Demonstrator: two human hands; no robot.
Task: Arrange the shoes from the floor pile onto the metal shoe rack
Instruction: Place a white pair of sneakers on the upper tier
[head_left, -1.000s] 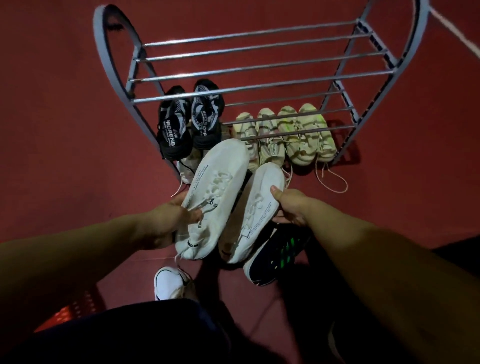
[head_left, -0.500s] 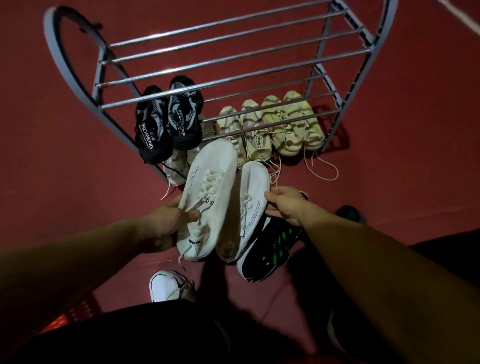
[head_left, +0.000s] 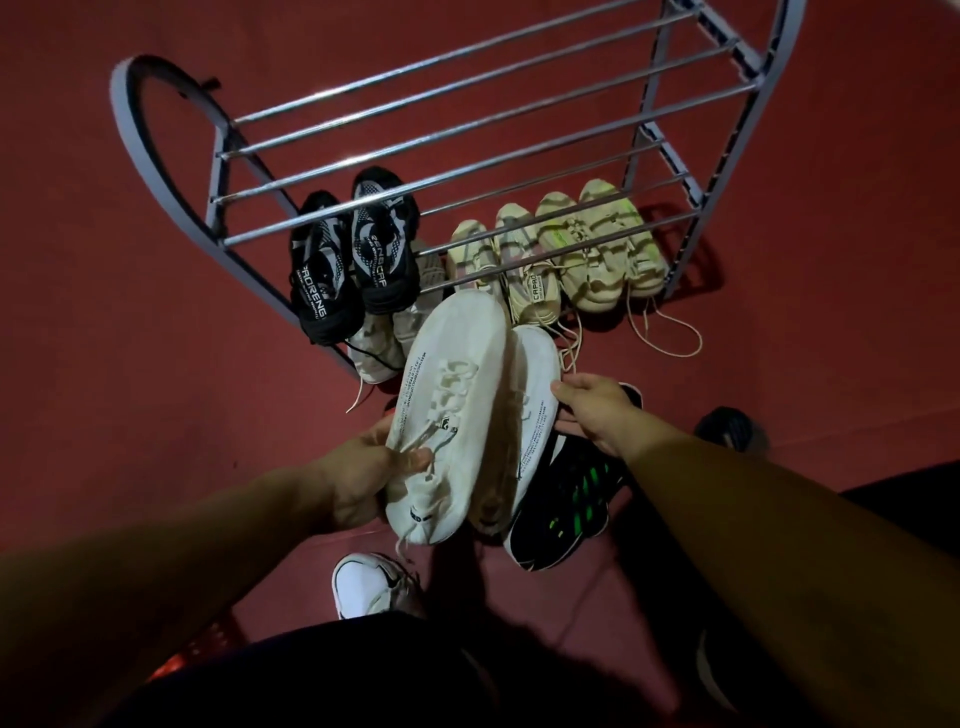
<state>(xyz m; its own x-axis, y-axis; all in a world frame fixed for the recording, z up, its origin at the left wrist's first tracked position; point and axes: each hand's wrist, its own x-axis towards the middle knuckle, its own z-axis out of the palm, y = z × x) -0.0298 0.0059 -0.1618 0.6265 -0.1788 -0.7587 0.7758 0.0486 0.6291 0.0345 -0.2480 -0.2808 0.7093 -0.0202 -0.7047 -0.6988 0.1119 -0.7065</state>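
Observation:
My left hand (head_left: 358, 478) grips one white sneaker (head_left: 447, 395) at its laces and heel, toe pointing at the metal shoe rack (head_left: 431, 156). Beside it, my right hand (head_left: 597, 410) holds a second white sneaker (head_left: 524, 410) by its side. Both sneakers hang above the red floor, just in front of the rack. A black-and-white pair (head_left: 353, 260) sits on a lower shelf at the left. Two cream pairs (head_left: 566, 254) stand on the lowest level to the right. Under my right hand lies a black sneaker with green marks (head_left: 571, 499).
A white sneaker (head_left: 369, 582) lies on the floor near my body. Another pale pair (head_left: 384, 338) sits partly hidden beneath the black pair. A dark shoe (head_left: 727, 426) lies at the right. The rack's top rails carry nothing. Loose cream laces (head_left: 670, 332) trail on the floor.
The view has shifted, so the rack now sits further right in the frame. The two white sneakers have come closer together, the right one turned more on edge against the left one.

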